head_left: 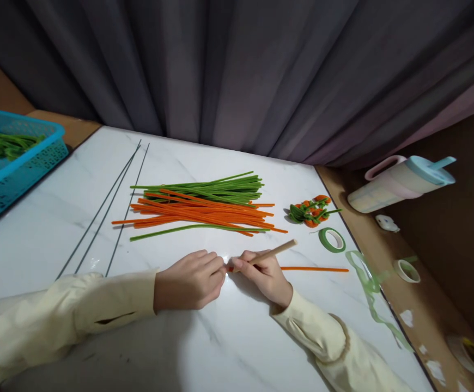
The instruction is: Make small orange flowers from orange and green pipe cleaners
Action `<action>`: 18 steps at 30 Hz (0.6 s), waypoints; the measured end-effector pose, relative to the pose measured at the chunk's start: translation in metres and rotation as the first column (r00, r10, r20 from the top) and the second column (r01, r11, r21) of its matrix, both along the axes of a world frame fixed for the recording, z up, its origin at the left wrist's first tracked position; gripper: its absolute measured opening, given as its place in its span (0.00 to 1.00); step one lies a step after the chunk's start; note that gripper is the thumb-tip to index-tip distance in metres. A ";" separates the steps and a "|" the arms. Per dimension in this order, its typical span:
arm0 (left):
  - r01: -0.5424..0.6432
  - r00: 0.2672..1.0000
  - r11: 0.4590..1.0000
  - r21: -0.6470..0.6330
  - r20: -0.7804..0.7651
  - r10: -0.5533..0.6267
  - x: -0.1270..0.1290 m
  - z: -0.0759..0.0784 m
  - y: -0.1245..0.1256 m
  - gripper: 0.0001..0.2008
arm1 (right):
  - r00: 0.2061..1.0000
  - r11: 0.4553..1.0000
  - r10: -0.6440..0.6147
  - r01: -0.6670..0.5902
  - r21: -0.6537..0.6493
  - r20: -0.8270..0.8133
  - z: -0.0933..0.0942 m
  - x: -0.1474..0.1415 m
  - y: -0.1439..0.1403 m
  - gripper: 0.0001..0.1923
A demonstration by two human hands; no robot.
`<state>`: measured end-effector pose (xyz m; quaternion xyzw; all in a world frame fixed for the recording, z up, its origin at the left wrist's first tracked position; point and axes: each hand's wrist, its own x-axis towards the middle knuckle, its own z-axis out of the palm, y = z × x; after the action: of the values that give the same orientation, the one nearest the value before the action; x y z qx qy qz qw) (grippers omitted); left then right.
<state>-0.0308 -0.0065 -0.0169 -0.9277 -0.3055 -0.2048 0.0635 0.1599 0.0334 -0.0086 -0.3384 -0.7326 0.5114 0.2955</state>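
Observation:
My left hand (pixel 192 279) is closed, its fingertips pinching the end of an orange pipe cleaner (pixel 314 269). Close beside it, my right hand (pixel 263 275) grips a light wooden stick (pixel 278 250) that slants up to the right. The orange pipe cleaner passes under the right hand and sticks out straight to its right; its part inside the fingers is mostly hidden. Beyond the hands lie a pile of orange pipe cleaners (pixel 196 211) and a pile of green pipe cleaners (pixel 220 189). One green pipe cleaner (pixel 196 227) rests apart, nearer to me.
Thin dark wires (pixel 106 212) lie at left, near a blue basket (pixel 20 174) holding green pieces. To the right are an orange-and-green pipe cleaner bundle (pixel 313 211), a green tape roll (pixel 332 240), loose green ribbon (pixel 370 288) and a tumbler (pixel 396 185). A dark curtain (pixel 220 71) hangs behind.

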 end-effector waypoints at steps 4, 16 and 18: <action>-0.002 0.998 0.998 -0.061 0.061 0.006 0.000 0.001 0.001 0.10 | 0.997 0.996 -0.063 0.060 0.071 0.050 0.003 -0.001 -0.003 0.22; 0.003 0.988 0.994 -0.110 0.152 0.013 -0.001 0.001 0.004 0.12 | 0.990 0.981 -0.026 -0.001 0.194 0.139 0.001 -0.009 -0.006 0.26; -0.001 0.985 0.994 -0.112 0.169 0.020 -0.001 0.000 0.004 0.13 | 0.985 0.967 -0.009 -0.036 0.253 0.173 0.001 -0.009 -0.006 0.26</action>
<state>-0.0315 -0.0022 -0.0167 -0.9075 -0.3255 -0.2653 -0.0134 0.1509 0.0278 -0.0078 -0.3356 -0.8173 0.3838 0.2683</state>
